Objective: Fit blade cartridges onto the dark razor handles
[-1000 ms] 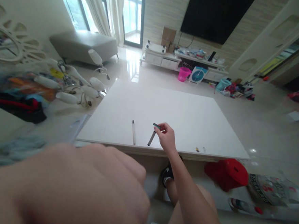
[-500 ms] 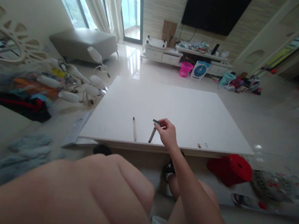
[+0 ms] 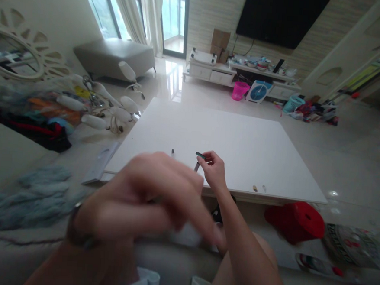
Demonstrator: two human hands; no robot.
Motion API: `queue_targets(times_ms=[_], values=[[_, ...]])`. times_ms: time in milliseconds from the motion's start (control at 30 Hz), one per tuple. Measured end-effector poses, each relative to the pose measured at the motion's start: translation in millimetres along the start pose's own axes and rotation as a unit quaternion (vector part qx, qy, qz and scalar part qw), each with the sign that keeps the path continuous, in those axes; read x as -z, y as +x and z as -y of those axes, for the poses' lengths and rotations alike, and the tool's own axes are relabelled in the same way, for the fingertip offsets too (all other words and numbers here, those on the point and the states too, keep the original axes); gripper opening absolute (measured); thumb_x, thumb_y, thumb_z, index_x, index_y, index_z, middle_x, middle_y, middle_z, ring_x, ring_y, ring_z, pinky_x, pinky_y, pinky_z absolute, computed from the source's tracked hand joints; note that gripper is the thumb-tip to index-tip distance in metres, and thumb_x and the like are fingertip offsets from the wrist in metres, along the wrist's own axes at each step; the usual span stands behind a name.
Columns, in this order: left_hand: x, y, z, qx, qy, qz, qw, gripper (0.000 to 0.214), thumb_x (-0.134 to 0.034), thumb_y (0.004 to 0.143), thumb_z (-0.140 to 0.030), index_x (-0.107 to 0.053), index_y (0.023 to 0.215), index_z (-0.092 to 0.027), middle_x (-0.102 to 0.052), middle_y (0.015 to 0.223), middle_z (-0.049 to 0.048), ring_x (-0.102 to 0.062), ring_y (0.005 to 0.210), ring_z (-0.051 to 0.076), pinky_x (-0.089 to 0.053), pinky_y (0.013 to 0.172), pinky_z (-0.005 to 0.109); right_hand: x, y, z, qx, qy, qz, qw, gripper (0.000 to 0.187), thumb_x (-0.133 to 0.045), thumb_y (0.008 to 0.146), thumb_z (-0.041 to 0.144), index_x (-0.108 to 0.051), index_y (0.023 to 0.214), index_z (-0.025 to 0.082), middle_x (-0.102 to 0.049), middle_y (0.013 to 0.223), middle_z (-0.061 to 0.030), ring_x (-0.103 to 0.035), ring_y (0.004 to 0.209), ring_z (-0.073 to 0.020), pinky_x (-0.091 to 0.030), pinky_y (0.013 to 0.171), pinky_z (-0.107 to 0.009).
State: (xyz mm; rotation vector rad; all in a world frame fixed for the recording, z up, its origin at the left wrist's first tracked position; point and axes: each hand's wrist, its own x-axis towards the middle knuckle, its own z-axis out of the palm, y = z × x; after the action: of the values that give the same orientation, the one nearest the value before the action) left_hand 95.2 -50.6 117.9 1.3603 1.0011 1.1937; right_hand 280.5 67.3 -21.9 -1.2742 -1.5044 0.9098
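Note:
My right hand (image 3: 214,167) is above the near part of the white tabletop (image 3: 223,132). Its thumb and fingers pinch a small, flat, dark green piece (image 3: 201,155); what kind of thing it is, I cannot make out. Just under it lies a grey pen (image 3: 197,165), its lower end hidden behind my left hand. Close to the camera and smeared by motion, my left hand (image 3: 150,192) has its index finger stretched out to the lower right, apart from the thumb, and nothing shows in it. Behind that hand, only the dark tip of a pale pen (image 3: 173,152) shows.
Near the table's front edge lie a small brown piece (image 3: 255,188) and a small clear piece (image 3: 264,188). A red stool (image 3: 304,222) and a bottle (image 3: 318,263) are at the lower right. White lamp arms (image 3: 94,121) are left of the table.
My left hand has come up into view in front of the table, and the raised knee at the lower left has left the view. My right hand still holds the green piece in place.

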Motion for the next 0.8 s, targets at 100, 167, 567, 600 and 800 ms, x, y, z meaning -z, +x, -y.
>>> queue_targets(times_ms=[100, 167, 567, 600, 800], values=[[12.6, 55, 47, 0.03, 0.038, 0.02, 0.999, 0.018, -0.066, 0.073, -0.032, -0.076, 0.082, -0.021, -0.059, 0.058, 0.0021, -0.054, 0.052, 0.016, -0.045, 0.053, 0.028, -2, 4, -4, -0.005, 0.017, -0.013, 1.0, 0.022, -0.07, 0.08, 0.041, -0.067, 0.083, 0.019, -0.067, 0.075, -0.0023, -0.06, 0.069, -0.0179, -0.048, 0.065, -0.031], [20.2, 78, 90, 0.08, 0.057, -0.081, 0.992, 0.017, -0.061, 0.072, -0.029, -0.072, 0.078, -0.017, -0.061, 0.061, 0.0021, -0.053, 0.053, 0.014, -0.043, 0.053, 0.025, -5, 7, -7, -0.011, 0.047, -0.021, 0.999, 0.024, -0.07, 0.08, 0.042, -0.067, 0.083, 0.019, -0.066, 0.074, -0.0023, -0.06, 0.07, -0.0176, -0.049, 0.068, -0.031], [-17.0, 80, 147, 0.185, -0.078, -0.023, 0.979, 0.03, -0.052, 0.087, -0.046, -0.059, 0.091, -0.017, -0.062, 0.067, 0.0011, -0.05, 0.039, 0.01, -0.032, 0.038, 0.021, -42, 6, 1, -0.03, 0.15, -0.021, 0.988, 0.026, -0.065, 0.085, 0.046, -0.066, 0.093, 0.021, -0.07, 0.083, -0.0032, -0.065, 0.074, -0.0172, -0.053, 0.066, -0.029], [-17.2, 80, 149, 0.177, -0.079, -0.037, 0.98, 0.028, -0.052, 0.087, -0.045, -0.058, 0.087, -0.018, -0.058, 0.062, -0.0012, -0.043, 0.036, 0.008, -0.027, 0.037, 0.02, -44, 5, 1, -0.025, 0.147, -0.022, 0.989, 0.026, -0.064, 0.086, 0.045, -0.066, 0.094, 0.021, -0.07, 0.085, -0.0037, -0.065, 0.076, -0.0178, -0.054, 0.066, -0.029], [-18.2, 76, 156, 0.143, -0.08, -0.066, 0.984, 0.021, -0.054, 0.085, -0.039, -0.05, 0.077, -0.021, -0.039, 0.048, -0.0087, -0.028, 0.037, 0.007, -0.019, 0.039, 0.02, -44, -4, 4, 0.04, 0.037, -0.051, 0.997, 0.027, -0.057, 0.091, 0.04, -0.069, 0.104, 0.02, -0.073, 0.1, -0.0073, -0.065, 0.081, -0.0188, -0.05, 0.064, -0.028]])
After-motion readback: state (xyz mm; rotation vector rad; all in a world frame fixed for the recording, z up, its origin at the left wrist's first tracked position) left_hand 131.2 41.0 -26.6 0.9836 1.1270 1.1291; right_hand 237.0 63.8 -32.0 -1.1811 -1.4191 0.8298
